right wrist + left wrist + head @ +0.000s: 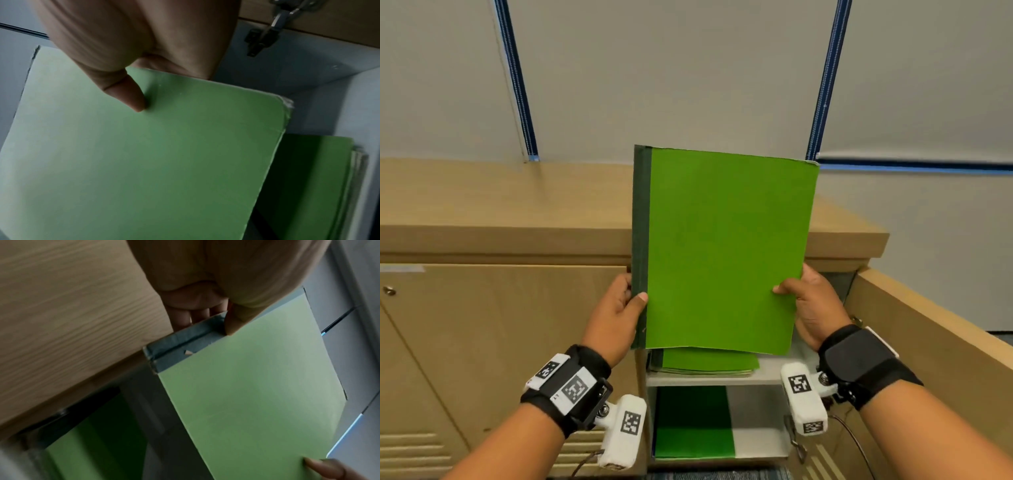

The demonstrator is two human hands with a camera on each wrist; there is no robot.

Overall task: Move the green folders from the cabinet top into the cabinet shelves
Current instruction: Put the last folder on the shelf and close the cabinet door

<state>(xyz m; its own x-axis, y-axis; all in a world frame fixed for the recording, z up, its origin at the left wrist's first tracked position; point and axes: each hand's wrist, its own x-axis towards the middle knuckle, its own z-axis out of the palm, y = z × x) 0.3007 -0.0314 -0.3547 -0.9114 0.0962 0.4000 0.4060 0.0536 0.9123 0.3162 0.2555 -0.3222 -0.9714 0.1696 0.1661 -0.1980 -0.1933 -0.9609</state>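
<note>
A green folder (722, 246) with a dark green spine is held upright in front of the open cabinet, both hands on its lower half. My left hand (625, 301) pinches the spine edge, thumb on the front cover (257, 386). My right hand (803, 298) grips the opposite edge, thumb pressed on the cover (144, 154). Below it, a stack of green folders (705, 361) lies on the upper shelf (767, 373), also seen as a stack (308, 178) in the right wrist view. Another green folder (693, 425) lies on the lower shelf.
The wooden cabinet top (500, 198) runs across the view, bare where it shows. A shut cabinet door (500, 342) is on the left; the open door (928, 342) swings out on the right, with its hinge (265, 37) near my right hand.
</note>
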